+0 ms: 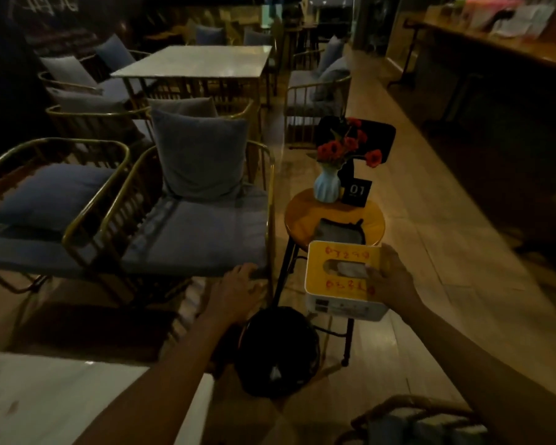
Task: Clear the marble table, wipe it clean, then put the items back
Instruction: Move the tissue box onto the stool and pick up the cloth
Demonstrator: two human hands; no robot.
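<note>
My right hand grips a white tissue box with a yellow lid by its right side and holds it in the air just in front of a round wooden stool. On the stool stand a blue vase with red flowers, a black "01" table sign and a dark cloth. My left hand hangs with relaxed fingers near the front corner of a cushioned chair and holds nothing. A corner of the marble table shows at the lower left.
A black waste bin stands on the floor below the stool. Gold-framed chairs with blue cushions fill the left side. Another marble table stands further back. A wooden counter runs along the right, with wooden floor between.
</note>
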